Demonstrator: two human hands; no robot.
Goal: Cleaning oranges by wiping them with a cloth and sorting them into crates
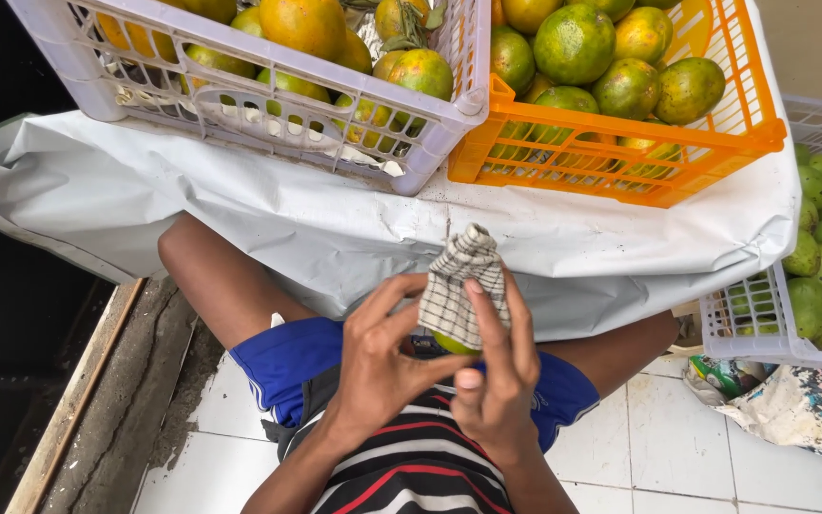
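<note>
Both my hands are raised above my lap around one small green citrus fruit [453,345]. A checked cloth [463,286] is wrapped over most of the fruit, so only its lower edge shows. My right hand [495,371] presses the cloth against the fruit with fingers and thumb. My left hand [382,357] grips the fruit from the left side, fingers spread around it. I sit in blue shorts and a striped shirt.
A white crate [240,95] and an orange crate [620,157] of green-orange citrus stand on a white sheet [240,209] in front of me. Another white crate [744,328] of greener fruit sits at right. White floor tiles lie below, with a patterned cloth [811,409] at right.
</note>
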